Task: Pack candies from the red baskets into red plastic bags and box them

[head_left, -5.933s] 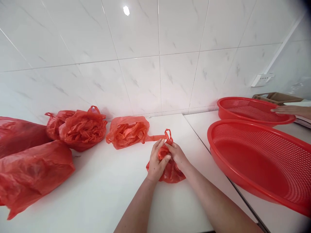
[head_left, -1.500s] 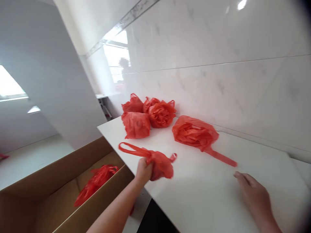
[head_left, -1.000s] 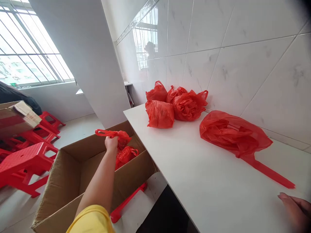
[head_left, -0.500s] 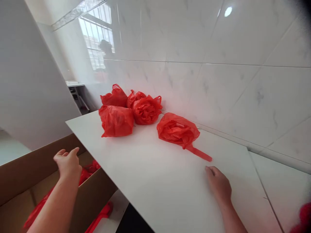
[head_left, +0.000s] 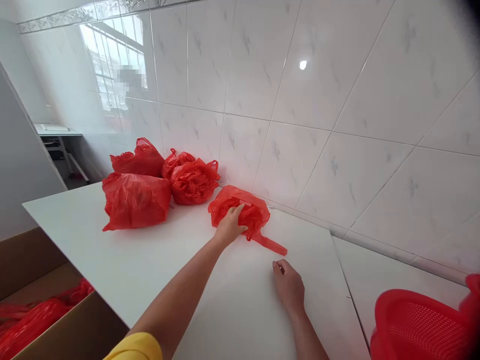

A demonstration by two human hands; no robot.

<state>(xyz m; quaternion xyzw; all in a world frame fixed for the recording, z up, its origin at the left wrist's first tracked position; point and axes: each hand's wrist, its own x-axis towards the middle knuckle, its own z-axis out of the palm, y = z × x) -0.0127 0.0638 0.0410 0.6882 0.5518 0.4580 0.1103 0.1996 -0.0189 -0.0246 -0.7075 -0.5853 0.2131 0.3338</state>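
Note:
My left hand [head_left: 229,226] reaches over a red plastic bag [head_left: 258,202] on the white tabletop, thumb and fingers apart at its crumpled mouth. Some fingertips are hidden against the plastic, and I see no firm hold. One handle [head_left: 273,245] of this bag trails toward me over the table. Just short of that handle, my right hand [head_left: 289,286] rests with curled fingers; nothing shows in them. Left of this bag, several filled red bags stand together, among them a bulky one [head_left: 137,200] in front and a crumpled one [head_left: 195,182] beside it.
A cardboard box [head_left: 75,330] with red plastic in it stands below the table's left edge. At the lower right is a red mesh basket [head_left: 423,320]. The tiled wall [head_left: 300,160] runs along the table's back, and a seam [head_left: 348,290] crosses the tabletop at right.
My left hand has moved from above the cardboard box rightward to the bag with the trailing handle. The view has turned right, bringing the red basket into sight. My right hand stays curled by the handle.

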